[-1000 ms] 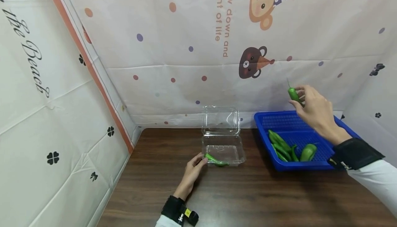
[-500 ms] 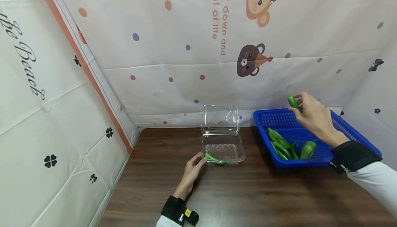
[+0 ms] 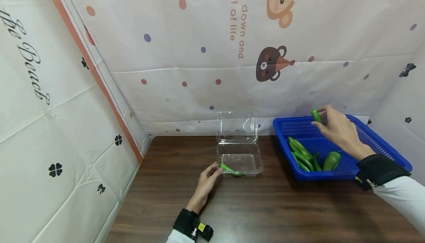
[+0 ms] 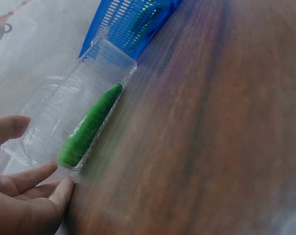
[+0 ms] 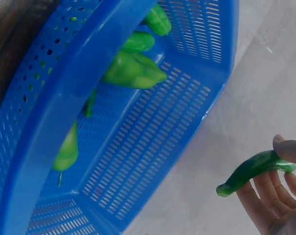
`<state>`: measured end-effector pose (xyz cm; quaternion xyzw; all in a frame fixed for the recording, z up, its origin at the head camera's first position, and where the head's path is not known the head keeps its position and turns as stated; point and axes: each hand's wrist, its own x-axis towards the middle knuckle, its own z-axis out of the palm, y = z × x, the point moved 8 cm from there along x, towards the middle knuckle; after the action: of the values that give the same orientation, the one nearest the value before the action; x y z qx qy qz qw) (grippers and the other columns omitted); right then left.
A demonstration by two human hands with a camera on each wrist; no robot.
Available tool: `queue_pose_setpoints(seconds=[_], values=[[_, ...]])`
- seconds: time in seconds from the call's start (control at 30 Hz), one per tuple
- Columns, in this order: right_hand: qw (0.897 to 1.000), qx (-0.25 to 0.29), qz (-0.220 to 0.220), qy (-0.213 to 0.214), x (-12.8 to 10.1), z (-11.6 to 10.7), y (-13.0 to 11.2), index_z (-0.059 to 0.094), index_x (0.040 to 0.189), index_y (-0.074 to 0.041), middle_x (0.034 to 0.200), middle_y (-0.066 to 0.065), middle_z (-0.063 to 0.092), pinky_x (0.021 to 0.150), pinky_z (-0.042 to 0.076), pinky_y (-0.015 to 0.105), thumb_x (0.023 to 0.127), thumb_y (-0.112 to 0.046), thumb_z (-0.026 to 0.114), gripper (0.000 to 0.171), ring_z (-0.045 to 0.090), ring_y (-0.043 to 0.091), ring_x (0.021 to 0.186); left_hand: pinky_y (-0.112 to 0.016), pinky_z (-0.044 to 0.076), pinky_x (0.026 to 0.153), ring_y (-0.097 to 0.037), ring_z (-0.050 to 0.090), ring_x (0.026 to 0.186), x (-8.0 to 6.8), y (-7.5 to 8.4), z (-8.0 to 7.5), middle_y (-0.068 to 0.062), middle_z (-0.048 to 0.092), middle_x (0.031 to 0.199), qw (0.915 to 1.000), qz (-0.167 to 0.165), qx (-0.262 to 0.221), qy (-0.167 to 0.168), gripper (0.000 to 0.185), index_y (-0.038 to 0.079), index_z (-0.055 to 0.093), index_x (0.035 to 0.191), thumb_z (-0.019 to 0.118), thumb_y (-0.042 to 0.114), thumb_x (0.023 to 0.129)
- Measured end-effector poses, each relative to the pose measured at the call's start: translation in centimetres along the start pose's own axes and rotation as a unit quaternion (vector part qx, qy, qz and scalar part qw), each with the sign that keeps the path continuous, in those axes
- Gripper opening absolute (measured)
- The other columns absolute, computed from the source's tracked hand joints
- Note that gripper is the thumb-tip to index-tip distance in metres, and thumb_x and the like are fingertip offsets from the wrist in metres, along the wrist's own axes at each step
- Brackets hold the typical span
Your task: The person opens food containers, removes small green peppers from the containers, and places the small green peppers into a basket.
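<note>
My right hand (image 3: pixel 335 126) pinches a small green pepper (image 3: pixel 316 116) above the far side of the blue basket (image 3: pixel 382 143); the right wrist view shows this held pepper (image 5: pixel 251 171) at my fingertips (image 5: pixel 287 149). Several green peppers (image 3: pixel 303 155) lie in the basket. My left hand (image 3: pixel 207 178) rests with relaxed fingers against the left front corner of a clear plastic clamshell box (image 3: pixel 239 160), lid up. One long green pepper (image 3: pixel 232 171) lies in the box, also plain in the left wrist view as the pepper (image 4: pixel 89 127) beside my fingers (image 4: pixel 28 178).
A dark wooden table (image 3: pixel 265 213) carries the box and basket. Printed white cloth walls (image 3: pixel 186 51) close it in at the back, left and right. The basket's rim (image 5: pixel 55 122) fills the right wrist view.
My right hand with the pepper has come down from well above the basket to just over its far rim. The left hand has stayed at the box.
</note>
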<state>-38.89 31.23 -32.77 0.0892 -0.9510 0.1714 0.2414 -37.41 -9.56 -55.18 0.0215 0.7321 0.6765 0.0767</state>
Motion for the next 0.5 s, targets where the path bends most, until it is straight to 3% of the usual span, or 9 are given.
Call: queue_pose_setpoints(seconds=[0.5], values=[[0.997,0.005,0.014,-0.078,-1.0,2.1,1.0,0.057,0.127,0.013,0.101,0.033,0.069,0.058,0.057,0.045,0.093,-0.013,0.074,0.045,0.069,0.041,0.081,-0.058,0.037,0.120,-0.038,0.037,0.150,0.1,-0.2,-0.1,-0.014,0.042,0.162,1.0000,0.000,0.003,0.003,0.059,0.005,0.055,0.146,0.064,0.042,0.101]])
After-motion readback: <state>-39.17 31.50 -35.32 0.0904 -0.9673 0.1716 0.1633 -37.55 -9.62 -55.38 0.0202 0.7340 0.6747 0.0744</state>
